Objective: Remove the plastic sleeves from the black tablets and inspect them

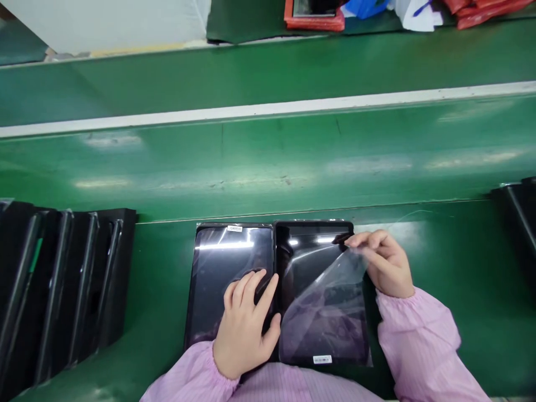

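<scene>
Two dark tablets lie side by side on the green bench. My left hand [248, 318] rests with fingers spread on the left tablet [221, 262], its fingertips near the seam between the two. A small white label is at that tablet's top edge. On the right tablet [307, 240], a clear protective film [326, 301] is lifted at the upper right corner and still lies over the lower part. My right hand [387, 262] pinches the raised corner of this film between thumb and fingers. A white barcode label [322, 359] sits at the right tablet's lower edge.
Black trays or cases [62, 290] holding upright flat panels stand at the left. More dark panels [517, 223] stand at the far right. Behind the bench runs a green ledge with a white strip [251, 111]. Red packages [486, 11] lie on the upper shelf.
</scene>
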A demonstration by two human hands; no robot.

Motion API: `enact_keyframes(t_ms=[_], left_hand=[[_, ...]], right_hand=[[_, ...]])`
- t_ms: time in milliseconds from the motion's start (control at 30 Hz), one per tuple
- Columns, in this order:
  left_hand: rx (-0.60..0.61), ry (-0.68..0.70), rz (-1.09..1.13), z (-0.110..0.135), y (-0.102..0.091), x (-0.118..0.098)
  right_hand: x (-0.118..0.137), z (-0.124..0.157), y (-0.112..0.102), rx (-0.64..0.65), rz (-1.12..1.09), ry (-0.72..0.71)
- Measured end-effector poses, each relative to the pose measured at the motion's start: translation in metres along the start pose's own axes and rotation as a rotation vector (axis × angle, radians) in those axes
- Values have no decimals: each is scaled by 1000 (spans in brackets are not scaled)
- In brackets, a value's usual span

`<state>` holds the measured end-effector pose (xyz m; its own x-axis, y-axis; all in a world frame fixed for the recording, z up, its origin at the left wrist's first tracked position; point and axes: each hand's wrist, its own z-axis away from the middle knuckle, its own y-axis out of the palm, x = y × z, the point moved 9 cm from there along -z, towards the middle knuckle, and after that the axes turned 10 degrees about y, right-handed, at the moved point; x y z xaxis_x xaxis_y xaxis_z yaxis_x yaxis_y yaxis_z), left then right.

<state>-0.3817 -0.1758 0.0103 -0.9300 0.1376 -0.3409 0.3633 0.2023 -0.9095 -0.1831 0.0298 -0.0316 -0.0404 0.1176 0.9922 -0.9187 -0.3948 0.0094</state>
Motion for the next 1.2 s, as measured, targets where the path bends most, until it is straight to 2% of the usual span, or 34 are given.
enact_keyframes(t_ms=[267, 500, 700, 800, 967, 1100, 1200], left_hand=[[98, 128, 48, 3, 4, -6], [85, 113, -87, 4, 9, -7], [86, 140, -97, 3, 10, -8], [99, 140, -97, 4, 11, -8], [101, 119, -94, 8, 12, -6], [111, 81, -76, 11, 13, -3], [126, 63, -62, 12, 14, -1]], right_hand=[[8, -6, 7, 139, -115, 13], [12, -2, 1, 162, -29, 32], [46, 24, 4, 391, 178, -27], [65, 30, 14, 470, 218, -29], [81, 5, 43, 435, 105, 54], [66, -19, 82, 581, -2, 80], [41, -36, 97, 542, -82, 168]])
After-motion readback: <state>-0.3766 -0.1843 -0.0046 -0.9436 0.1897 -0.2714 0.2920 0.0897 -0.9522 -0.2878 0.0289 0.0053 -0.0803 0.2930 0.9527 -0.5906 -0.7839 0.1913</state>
